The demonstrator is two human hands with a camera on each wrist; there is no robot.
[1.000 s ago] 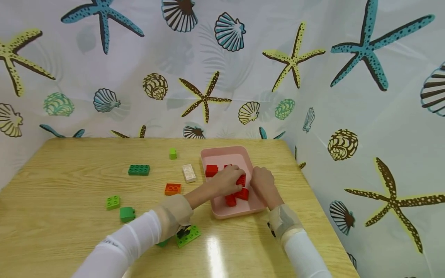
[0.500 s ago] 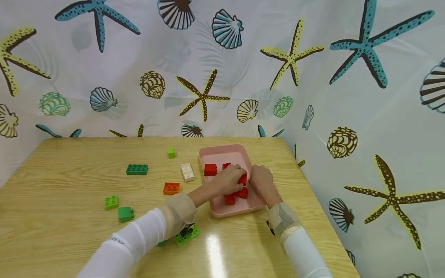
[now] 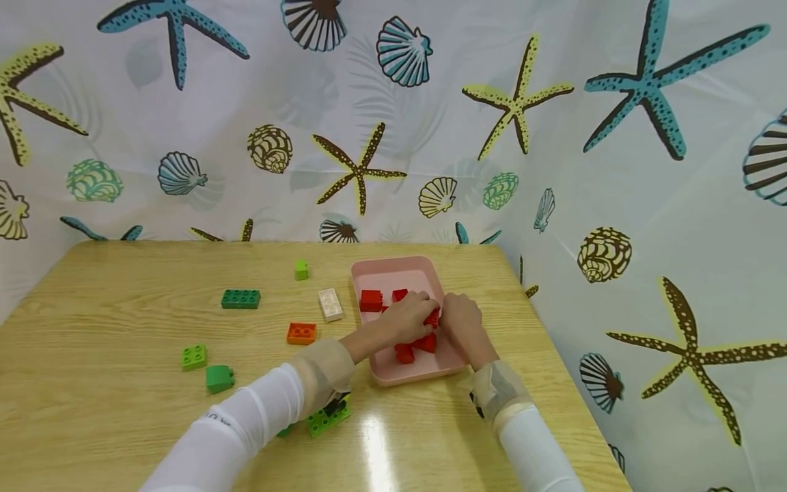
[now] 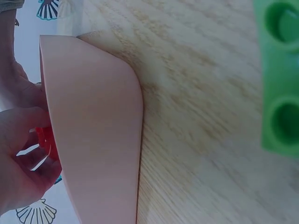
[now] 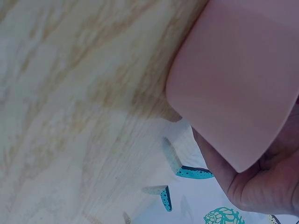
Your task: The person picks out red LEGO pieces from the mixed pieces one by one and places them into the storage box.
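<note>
A pink tray (image 3: 393, 380) sits on the table with several red toy bricks inside, one of them a red brick (image 3: 371, 301) near its left wall. My left hand (image 3: 404, 320) reaches over the tray, its fingers curled round a red brick (image 3: 433, 318) near the right wall. The left wrist view shows that red brick (image 4: 46, 140) between thumb and fingers, partly hidden behind the tray wall (image 4: 93, 116). My right hand (image 3: 462, 316) grips the tray's right rim. In the right wrist view, the right hand (image 5: 261, 186) wraps the tray's corner.
Left of the tray lie a white brick (image 3: 330, 305), an orange brick (image 3: 302, 333), a dark green brick (image 3: 240, 298), a small lime brick (image 3: 301, 270), a lime brick (image 3: 194, 357) and a green brick (image 3: 219, 378). A long green brick (image 3: 326, 420) lies by the left wrist.
My left hand has edged slightly right over the tray, still holding the red brick. The right hand keeps its place at the rim. The head view has shifted a little.
</note>
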